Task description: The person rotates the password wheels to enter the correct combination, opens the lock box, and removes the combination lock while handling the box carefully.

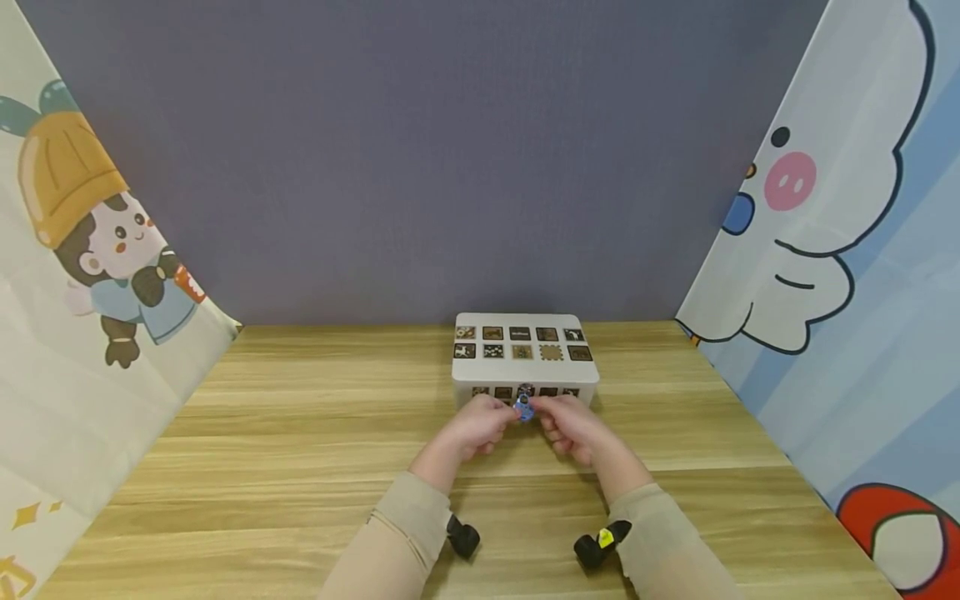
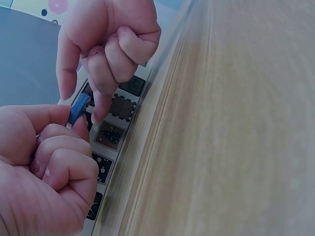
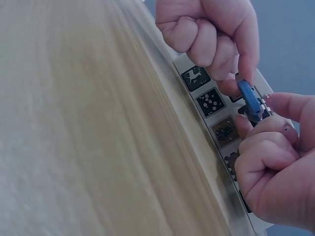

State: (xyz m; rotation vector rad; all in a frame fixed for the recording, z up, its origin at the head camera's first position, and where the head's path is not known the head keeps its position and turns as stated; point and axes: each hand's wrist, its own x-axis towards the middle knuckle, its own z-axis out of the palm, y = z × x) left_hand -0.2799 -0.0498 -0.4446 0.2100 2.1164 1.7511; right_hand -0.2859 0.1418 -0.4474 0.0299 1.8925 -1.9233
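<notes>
Printed hangings enclose a small, booth-like work corner on two sides: a cartoon child (image 1: 127, 258) in an orange hat decorates the left hanging (image 1: 45, 350), and a white, pink-marked cartoon figure (image 1: 840, 142) covers much of the right hanging (image 1: 892, 350). A plain grey panel (image 1: 450, 158) spans the back above a wood-grain tabletop (image 1: 285, 467). Black devices (image 1: 462, 537) at both sleeve cuffs (image 1: 429, 497), lower center, suggest a recording set; whether home, lab or office cannot be told.
</notes>
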